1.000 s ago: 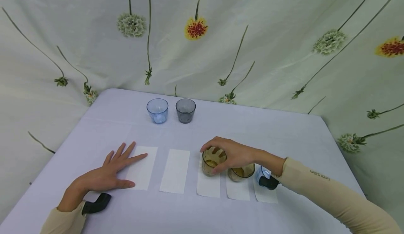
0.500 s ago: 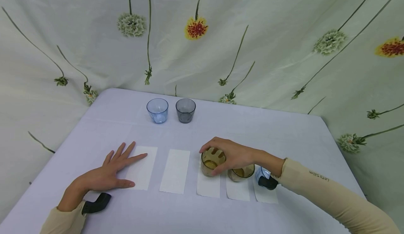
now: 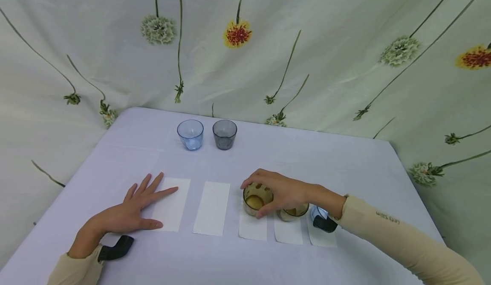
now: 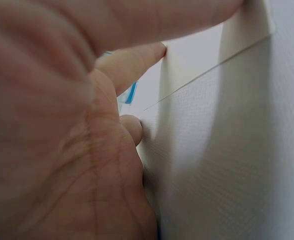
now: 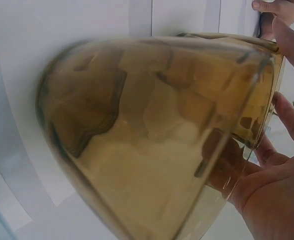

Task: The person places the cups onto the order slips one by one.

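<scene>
My right hand [image 3: 281, 190] curves its thumb and fingers round the rim of an amber glass [image 3: 258, 203], which stands upright over the third paper strip from the left. Close by on the right, a second amber glass [image 3: 293, 213] is partly covered by that hand; in the right wrist view this nearer amber glass [image 5: 152, 125] fills the middle. A light blue glass [image 3: 317, 211] is mostly hidden behind the right wrist. At the left, my left hand [image 3: 128, 210] rests with fingers spread, index fingertip on the leftmost paper strip [image 3: 174, 208], holding nothing.
At the table's back stand a blue glass [image 3: 190, 135] and a grey glass [image 3: 224, 135]. A second paper strip [image 3: 212, 210] lies between the hands. Flowered cloth [image 3: 326, 63] hangs behind the white table [image 3: 184, 263].
The right hand and the amber glass in it have shifted slightly left and toward me. My left hand stays put, and the head view has drifted a touch.
</scene>
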Motion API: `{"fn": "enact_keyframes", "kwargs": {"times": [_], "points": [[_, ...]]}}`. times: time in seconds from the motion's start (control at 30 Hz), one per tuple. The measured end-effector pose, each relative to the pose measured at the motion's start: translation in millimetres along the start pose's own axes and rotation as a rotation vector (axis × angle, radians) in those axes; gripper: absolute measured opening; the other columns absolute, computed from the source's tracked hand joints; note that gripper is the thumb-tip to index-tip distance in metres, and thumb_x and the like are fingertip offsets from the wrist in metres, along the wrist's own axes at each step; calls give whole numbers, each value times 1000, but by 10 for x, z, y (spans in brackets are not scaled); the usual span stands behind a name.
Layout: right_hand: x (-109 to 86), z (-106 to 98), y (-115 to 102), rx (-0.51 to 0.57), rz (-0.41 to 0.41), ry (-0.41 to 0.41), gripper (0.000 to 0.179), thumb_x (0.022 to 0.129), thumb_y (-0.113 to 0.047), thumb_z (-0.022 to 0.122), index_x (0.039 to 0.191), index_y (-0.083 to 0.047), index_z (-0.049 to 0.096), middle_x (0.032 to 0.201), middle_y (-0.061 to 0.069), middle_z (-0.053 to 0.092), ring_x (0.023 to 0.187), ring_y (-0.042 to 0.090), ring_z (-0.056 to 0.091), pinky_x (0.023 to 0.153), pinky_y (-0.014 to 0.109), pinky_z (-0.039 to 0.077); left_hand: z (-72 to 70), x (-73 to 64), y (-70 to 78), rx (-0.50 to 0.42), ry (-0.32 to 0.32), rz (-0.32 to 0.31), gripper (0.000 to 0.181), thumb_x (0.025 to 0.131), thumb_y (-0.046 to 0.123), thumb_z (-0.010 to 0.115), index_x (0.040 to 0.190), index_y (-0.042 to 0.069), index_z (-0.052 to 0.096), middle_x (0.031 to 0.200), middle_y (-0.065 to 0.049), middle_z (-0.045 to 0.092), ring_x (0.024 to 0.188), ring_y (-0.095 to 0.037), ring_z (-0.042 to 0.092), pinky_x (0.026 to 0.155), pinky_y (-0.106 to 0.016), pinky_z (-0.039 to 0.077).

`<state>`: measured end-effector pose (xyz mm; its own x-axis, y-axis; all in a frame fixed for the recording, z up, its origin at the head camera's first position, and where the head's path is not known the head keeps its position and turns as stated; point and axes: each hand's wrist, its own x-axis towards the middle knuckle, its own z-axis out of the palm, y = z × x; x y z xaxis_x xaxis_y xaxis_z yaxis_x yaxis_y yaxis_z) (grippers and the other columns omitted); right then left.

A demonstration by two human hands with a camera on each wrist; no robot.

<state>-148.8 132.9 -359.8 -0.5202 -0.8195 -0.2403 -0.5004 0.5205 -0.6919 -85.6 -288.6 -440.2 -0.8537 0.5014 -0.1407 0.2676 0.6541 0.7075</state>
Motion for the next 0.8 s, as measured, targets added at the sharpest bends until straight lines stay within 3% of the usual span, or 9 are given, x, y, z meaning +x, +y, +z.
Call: {"fn": "enact_keyframes", "kwargs": {"times": [0.2,0.43,0.8], "points": [[-53,-57,-61,-79,-26,64,77,81,-38,84,147,-26,45,146,-9,42,138,14,42,114,43,38,-1,-7,6,-5,3,-1,82,82,39,78,153,32,40,166,-27,-4,148,-52,-21,110,-70,-21],[-217,-263,-79,-83,-93,212,67,83,-37,82,141,-27,50,143,-12,48,135,10,45,109,42,43,3,-17,18,-7,-1,-3,81,82,39,78,153,33,40,166,-27,-4,148,-52,-20,110,-70,-20],[-698,-459,27,-30,-93,447,66,85,-27,81,143,-24,50,144,-3,53,133,14,50,107,39,47,0,-18,-5,-4,0,6,80,83,41,77,154,32,39,166,-25,-5,149,-50,-21,111,-68,-22]]}}
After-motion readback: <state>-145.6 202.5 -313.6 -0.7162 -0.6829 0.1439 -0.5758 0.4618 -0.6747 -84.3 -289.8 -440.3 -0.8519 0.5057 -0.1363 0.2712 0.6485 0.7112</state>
